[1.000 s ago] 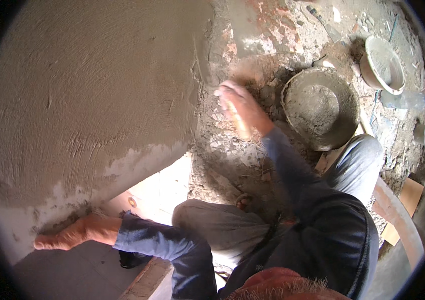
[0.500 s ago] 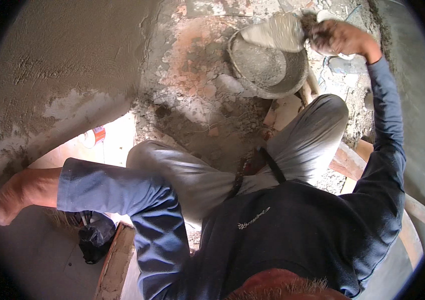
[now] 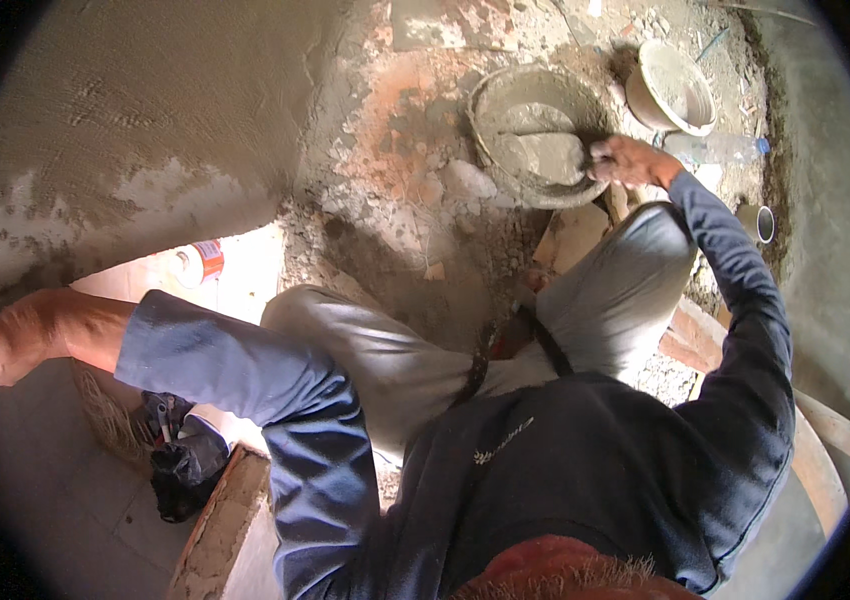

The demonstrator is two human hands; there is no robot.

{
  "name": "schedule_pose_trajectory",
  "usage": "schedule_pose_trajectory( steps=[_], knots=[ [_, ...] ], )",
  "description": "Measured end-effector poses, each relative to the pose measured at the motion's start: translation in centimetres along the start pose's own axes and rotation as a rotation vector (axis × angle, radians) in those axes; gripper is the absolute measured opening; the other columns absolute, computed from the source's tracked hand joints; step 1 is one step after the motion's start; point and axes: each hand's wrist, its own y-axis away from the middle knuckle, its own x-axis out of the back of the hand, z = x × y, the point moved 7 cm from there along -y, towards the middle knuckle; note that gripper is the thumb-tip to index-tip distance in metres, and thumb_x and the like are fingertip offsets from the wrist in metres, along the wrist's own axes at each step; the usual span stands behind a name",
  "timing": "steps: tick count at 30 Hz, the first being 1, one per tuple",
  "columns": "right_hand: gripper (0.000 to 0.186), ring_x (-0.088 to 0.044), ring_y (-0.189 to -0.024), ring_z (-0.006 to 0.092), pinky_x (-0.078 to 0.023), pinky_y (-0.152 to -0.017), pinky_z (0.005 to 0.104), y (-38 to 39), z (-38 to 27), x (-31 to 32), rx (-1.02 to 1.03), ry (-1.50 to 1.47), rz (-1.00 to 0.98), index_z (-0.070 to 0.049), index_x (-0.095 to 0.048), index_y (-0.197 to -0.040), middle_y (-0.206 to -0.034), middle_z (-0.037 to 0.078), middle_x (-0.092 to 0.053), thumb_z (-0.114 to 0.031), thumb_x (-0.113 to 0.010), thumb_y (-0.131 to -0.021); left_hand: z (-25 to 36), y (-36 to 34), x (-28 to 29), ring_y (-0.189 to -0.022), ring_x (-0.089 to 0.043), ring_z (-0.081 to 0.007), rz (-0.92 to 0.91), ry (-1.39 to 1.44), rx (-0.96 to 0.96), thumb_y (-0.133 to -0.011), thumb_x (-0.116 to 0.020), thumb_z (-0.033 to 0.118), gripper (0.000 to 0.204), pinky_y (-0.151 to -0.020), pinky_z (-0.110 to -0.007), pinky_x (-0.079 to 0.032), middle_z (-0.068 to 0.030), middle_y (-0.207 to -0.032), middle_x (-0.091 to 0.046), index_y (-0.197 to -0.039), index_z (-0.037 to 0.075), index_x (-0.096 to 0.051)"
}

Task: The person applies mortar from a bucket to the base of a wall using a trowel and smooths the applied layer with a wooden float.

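My right hand [image 3: 633,162] is closed round the handle of a trowel [image 3: 550,155]. Its mortar-coated blade lies inside a round basin [image 3: 505,180] of wet grey mortar, against the near right side. The basin sits on the rubble floor beyond my right knee. Far to the left, my left hand [image 3: 10,340] is raised by the lower edge of a freshly plastered wall [image 3: 145,120]. Its fingers are curled in, and whatever they may hold is hidden at the dark rim of the picture.
A pale bucket [image 3: 670,90], a clear plastic bottle [image 3: 715,148] and a short pipe piece [image 3: 757,223] stand or lie at the right. A red-and-white container [image 3: 200,262] is below the plaster. Near my left forearm are a black plastic bag [image 3: 185,460] and a mortar-smeared board [image 3: 215,530].
My right hand has come nearer and lowered the trowel from above the basin's far rim into it. My left hand has shifted slightly up in the picture, still curled.
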Motion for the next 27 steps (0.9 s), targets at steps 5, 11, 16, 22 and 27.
schedule_pose_trajectory(
  steps=[5,11,16,22,27],
  knots=[
    [0.049,-0.052,-0.059,0.0111,-0.048,-0.054,0.0309,4.4,-1.3,2.1,-0.08,-0.521,0.026,-0.003,-0.062,-0.107,-0.073,0.001,-0.056,-0.047,-0.069,-0.087,0.9,0.4,0.1,-0.106,-0.06,-0.0258,0.019,-0.072,-0.003,-0.096,-0.055,0.043,0.052,-0.103,-0.041,-0.043,-0.0179,-0.11,-0.064,-0.11,-0.006,-0.063],
    [0.029,-0.046,-0.058,0.0036,-0.04,-0.048,0.0193,0.6,-10.9,6.4,0.34,-0.89,0.002,-0.007,-0.056,-0.099,-0.074,-0.004,-0.051,-0.035,-0.048,-0.103,0.9,0.6,0.1,-0.096,-0.062,-0.0234,0.086,-0.019,0.015,-0.095,-0.061,0.041,0.049,-0.095,-0.039,-0.049,-0.0146,-0.107,-0.065,-0.107,-0.005,-0.065],
    [0.034,-0.056,-0.059,0.0097,-0.052,-0.049,0.0249,-5.7,-20.7,3.9,0.497,-1.152,-0.08,-0.006,-0.052,-0.125,-0.083,0.002,-0.059,-0.031,-0.05,-0.102,0.9,0.5,0.2,-0.091,-0.057,-0.0181,0.073,-0.017,0.006,-0.099,-0.057,0.035,0.038,-0.089,-0.033,-0.048,-0.009,-0.098,-0.06,-0.099,-0.003,-0.065],
    [0.033,-0.057,-0.061,0.0109,-0.05,-0.048,0.0243,-7.1,-32.0,-2.4,0.759,-1.847,-0.186,-0.005,-0.05,-0.118,-0.087,0.006,-0.06,-0.033,-0.051,-0.101,1.3,0.8,0.2,-0.09,-0.055,-0.0178,0.049,-0.103,0.02,-0.098,-0.057,0.044,0.046,-0.089,-0.033,-0.047,-0.0061,-0.093,-0.058,-0.097,-0.001,-0.065],
    [0.025,-0.056,-0.062,0.0112,-0.049,-0.049,0.0257,-3.8,-33.3,-6.0,0.615,-1.798,0.361,-0.005,-0.046,-0.111,-0.085,0.006,-0.057,-0.026,-0.053,-0.1,1.3,0.7,0.0,-0.09,-0.055,-0.018,0.031,-0.052,-0.015,-0.097,-0.057,0.046,0.048,-0.09,-0.034,-0.047,-0.0065,-0.093,-0.058,-0.098,-0.001,-0.065]
  ],
)
